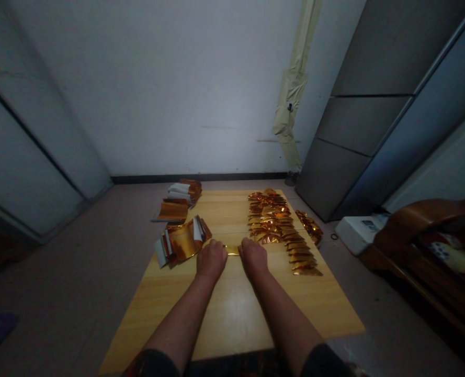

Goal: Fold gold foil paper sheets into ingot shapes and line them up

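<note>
A narrow strip of gold foil paper (pixel 233 251) stretches between my two hands, just over the middle of the wooden table (pixel 232 303). My left hand (pixel 212 259) is closed on its left end, and my right hand (pixel 253 256) is closed on its right end. The fingertips are partly hidden behind the knuckles. Left of my left hand lies a loose pile of curled gold foil sheets (pixel 183 242) with pale backs. On the right side, folded gold foil pieces (pixel 269 217) lie in overlapping rows.
More foil sheets (pixel 173 211) lie at the table's far left edge. Beyond the right edge is a heap of shiny gold pieces (pixel 309 226). A grey refrigerator (pixel 342 125) stands at the right, near a white box (pixel 353 233) and a wooden seat (pixel 408 256). A wall (pixel 185 94) closes the far side.
</note>
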